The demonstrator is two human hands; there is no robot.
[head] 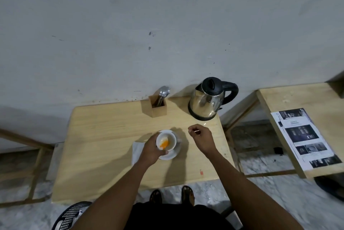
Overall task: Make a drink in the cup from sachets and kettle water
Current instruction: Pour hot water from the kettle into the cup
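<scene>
A white cup (170, 137) holds orange and white powder and sits tilted over its white saucer (172, 155) in the middle of the wooden table (104, 136). My left hand (151, 152) grips the cup from its left side. To the right of the cup, my right hand (200, 137) hovers over the table with its fingers pinched on a small thin item that is too small to name. The steel kettle (208, 101) with a black lid and handle stands at the table's back right. A white napkin or sachet (136, 150) lies under my left wrist.
A wooden holder (157, 106) with spoons stands at the back beside the kettle, against the grey wall. A second wooden table (297, 110) with a printed sheet (305, 137) is to the right. A black basket (72, 215) sits on the floor at lower left.
</scene>
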